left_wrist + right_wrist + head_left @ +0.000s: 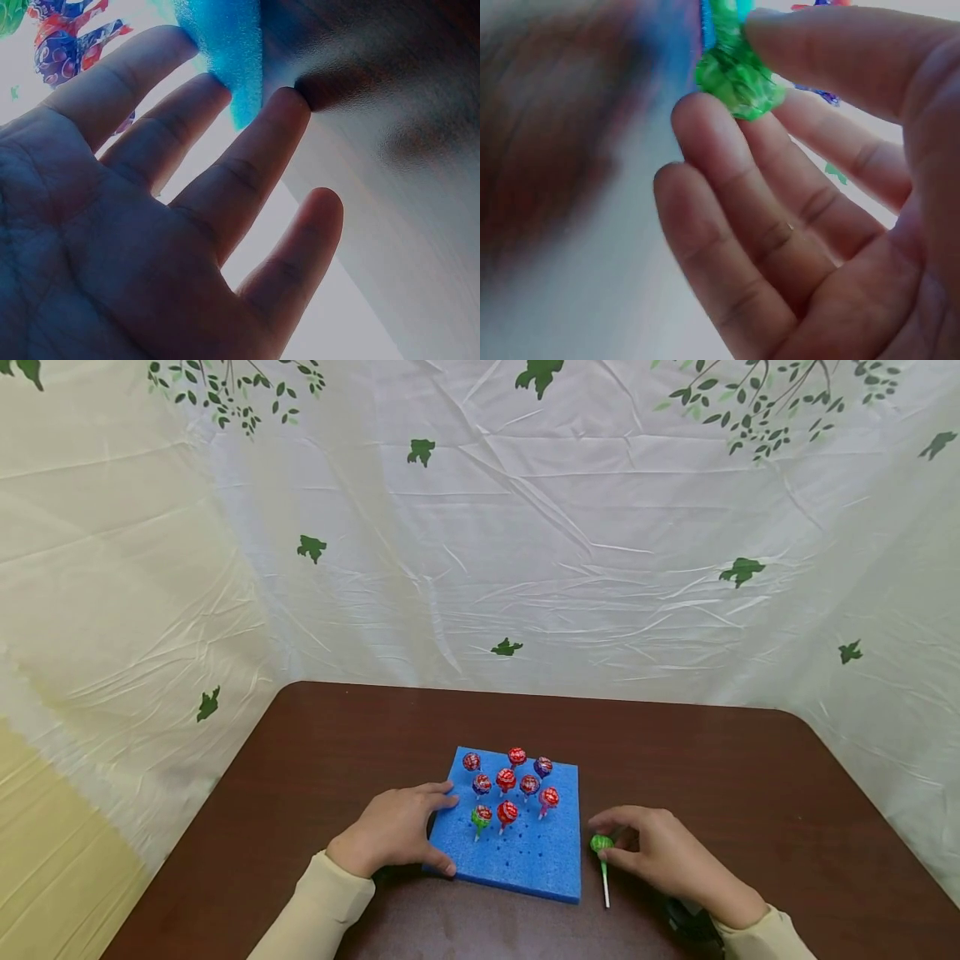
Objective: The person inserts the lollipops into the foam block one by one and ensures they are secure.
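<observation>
Several lollipops stand upright on sticks in a blue foam board (517, 860); most have red wrappers, some mixed with purple or pink, and one is green and red (481, 817). My left hand (393, 831) rests against the board's left side, thumb at the near corner and fingers on the edge. In the left wrist view its fingers (247, 165) are spread and fairly straight. Right of the board, my right hand (660, 847) holds a green lollipop (602, 843) by its head between thumb and fingers, its white stick pointing toward me. The right wrist view shows the green wrapper (739, 82) against the thumb.
Small holes (521, 852) dot the near part of the board. The brown table (360, 727) extends around it. A dark object (690, 920) lies partly hidden under the right wrist. A white curtain with green leaves (465, 568) hangs behind the table.
</observation>
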The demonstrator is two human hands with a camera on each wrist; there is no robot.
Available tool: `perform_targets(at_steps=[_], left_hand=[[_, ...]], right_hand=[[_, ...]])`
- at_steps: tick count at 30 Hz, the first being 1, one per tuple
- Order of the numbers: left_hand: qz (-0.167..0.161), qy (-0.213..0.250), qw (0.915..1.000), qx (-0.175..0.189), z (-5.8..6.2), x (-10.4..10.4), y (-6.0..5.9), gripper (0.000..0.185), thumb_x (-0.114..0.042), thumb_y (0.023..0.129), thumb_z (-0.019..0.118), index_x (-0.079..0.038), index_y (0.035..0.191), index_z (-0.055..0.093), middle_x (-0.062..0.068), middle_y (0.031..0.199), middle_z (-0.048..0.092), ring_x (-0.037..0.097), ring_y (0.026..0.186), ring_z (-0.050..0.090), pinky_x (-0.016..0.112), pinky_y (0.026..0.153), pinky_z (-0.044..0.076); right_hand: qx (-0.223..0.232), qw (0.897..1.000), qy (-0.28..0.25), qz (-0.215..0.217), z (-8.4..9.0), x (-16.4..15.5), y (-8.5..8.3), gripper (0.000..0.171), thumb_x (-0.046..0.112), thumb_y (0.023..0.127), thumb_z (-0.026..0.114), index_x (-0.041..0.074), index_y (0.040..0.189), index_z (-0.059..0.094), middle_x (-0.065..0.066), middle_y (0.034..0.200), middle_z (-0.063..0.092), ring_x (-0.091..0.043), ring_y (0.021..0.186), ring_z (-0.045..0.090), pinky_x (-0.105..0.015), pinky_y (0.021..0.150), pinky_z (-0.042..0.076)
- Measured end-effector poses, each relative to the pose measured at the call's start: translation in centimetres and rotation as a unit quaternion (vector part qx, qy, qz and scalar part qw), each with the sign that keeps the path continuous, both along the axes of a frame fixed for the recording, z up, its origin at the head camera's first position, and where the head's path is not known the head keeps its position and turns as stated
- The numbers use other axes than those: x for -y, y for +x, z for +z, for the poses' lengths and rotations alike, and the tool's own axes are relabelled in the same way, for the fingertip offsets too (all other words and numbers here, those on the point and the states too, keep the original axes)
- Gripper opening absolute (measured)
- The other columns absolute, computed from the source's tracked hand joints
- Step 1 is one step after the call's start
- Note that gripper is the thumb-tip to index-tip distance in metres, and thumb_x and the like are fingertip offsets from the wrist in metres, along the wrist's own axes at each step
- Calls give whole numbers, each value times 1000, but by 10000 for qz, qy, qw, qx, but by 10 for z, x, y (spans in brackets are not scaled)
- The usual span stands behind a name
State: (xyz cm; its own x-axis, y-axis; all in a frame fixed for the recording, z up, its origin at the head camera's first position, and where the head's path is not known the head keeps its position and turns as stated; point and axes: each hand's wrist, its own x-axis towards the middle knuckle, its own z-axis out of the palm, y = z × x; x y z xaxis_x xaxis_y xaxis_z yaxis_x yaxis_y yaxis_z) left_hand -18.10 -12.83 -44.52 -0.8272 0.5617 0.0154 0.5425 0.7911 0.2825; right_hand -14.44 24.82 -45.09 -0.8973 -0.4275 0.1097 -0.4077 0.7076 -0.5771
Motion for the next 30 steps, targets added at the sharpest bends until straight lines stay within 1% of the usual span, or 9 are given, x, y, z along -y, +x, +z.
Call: perform_targets(at_steps=[4, 7, 11, 13, 17, 21, 24, 28, 30], left_hand=[[-6, 6, 10000, 3, 0, 0, 0, 94, -65, 62, 84, -14, 138, 62, 5, 148, 51, 28, 131, 52, 51, 97, 47], [-18, 21, 10000, 23, 0, 0, 0, 94, -65, 63, 84, -14, 138, 62, 5, 148, 51, 28, 131, 52, 51, 98, 47], [-19, 42, 10000, 40, 0, 0, 0, 94, -65, 63, 84, -14, 139, 61, 5, 148, 50, 28, 131, 52, 52, 98, 46], [-15, 42, 10000, 43, 0, 0, -1, 94, -65, 63, 84, -14, 139, 61, 5, 148, 50, 28, 131, 52, 52, 98, 46], [-10, 48, 10000, 51, -1, 0, -1, 94, -64, 63, 85, -14, 138, 62, 5, 148, 50, 28, 131, 52, 52, 98, 47], [-12, 52, 10000, 41, -1, -1, -1, 94, -64, 63, 85, -14, 138, 62, 5, 148, 51, 28, 130, 52, 53, 97, 47], [-9, 53, 10000, 37, 0, 0, -1, 94, -64, 62, 85, -13, 138, 62, 6, 148, 51, 28, 130, 52, 53, 97, 47], [-3, 59, 10000, 63, 0, 0, -1, 94, -64, 62, 85, -13, 138, 62, 6, 148, 50, 29, 131, 52, 53, 98, 46], [-6, 59, 10000, 65, -1, 0, -1, 94, -65, 62, 85, -13, 138, 62, 6, 148, 50, 29, 131, 51, 53, 98, 46]], right_hand=[[-147, 9993, -330, -122, 4, 0, 2, 28, 18, 87, 79, 16, 114, 71, 8, 104, 68, -4, 78, 64, -26, 66, 56], [-478, 9972, -564, -128, 6, 1, 3, 26, 14, 87, 79, 16, 112, 72, 8, 104, 66, -5, 76, 63, -26, 64, 55], [-848, 9925, -851, -223, 10, 7, 2, 27, 8, 85, 80, 16, 111, 73, 9, 105, 65, -7, 76, 62, -27, 65, 56], [-828, 9909, -1028, -271, 13, 11, 2, 27, 9, 87, 79, 15, 112, 73, 8, 106, 66, -8, 79, 64, -27, 67, 57], [-603, 9889, -1333, -260, 19, 19, 2, 24, 12, 91, 75, 13, 115, 72, 4, 107, 70, -11, 84, 67, -28, 70, 58], [-589, 9858, -1569, -122, 23, 27, 1, 25, 11, 93, 72, 12, 118, 70, 4, 109, 71, -12, 88, 69, -28, 72, 58], [-797, 9815, -1740, 78, 25, 36, 2, 29, 8, 91, 73, 11, 120, 70, 3, 111, 71, -13, 89, 70, -28, 73, 58], [-1143, 9740, -1906, 451, 25, 49, 5, 33, 2, 90, 73, 11, 122, 70, 0, 113, 70, -16, 90, 71, -30, 73, 58], [-1192, 9710, -1985, 600, 25, 55, 6, 35, 0, 89, 73, 10, 122, 70, -2, 113, 70, -17, 90, 71, -30, 73, 58]])
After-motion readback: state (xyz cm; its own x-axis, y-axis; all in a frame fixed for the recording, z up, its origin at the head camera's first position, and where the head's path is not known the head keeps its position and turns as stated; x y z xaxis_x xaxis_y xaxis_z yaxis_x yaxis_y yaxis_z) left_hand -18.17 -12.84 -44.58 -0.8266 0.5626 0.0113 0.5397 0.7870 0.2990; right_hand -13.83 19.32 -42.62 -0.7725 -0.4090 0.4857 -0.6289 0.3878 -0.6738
